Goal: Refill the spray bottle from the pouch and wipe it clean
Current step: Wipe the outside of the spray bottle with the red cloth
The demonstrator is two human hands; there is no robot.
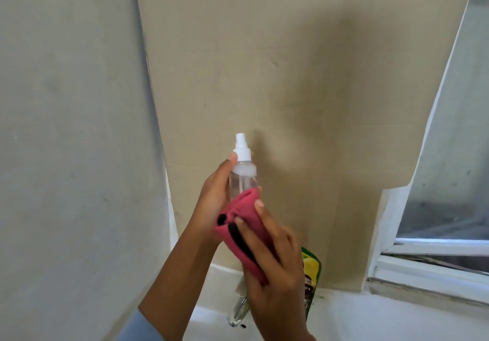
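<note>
left hand (211, 195) grips the clear spray bottle (243, 174) upright above the counter (370, 319); right hand (275, 261) fingers (258, 205) press a pink cloth (246, 221) around its base. what seems the pouch (312, 274) stands behind.

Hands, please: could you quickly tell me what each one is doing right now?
Left hand: grips the spray bottle.
Right hand: holds the red cloth against the bottle.
</note>
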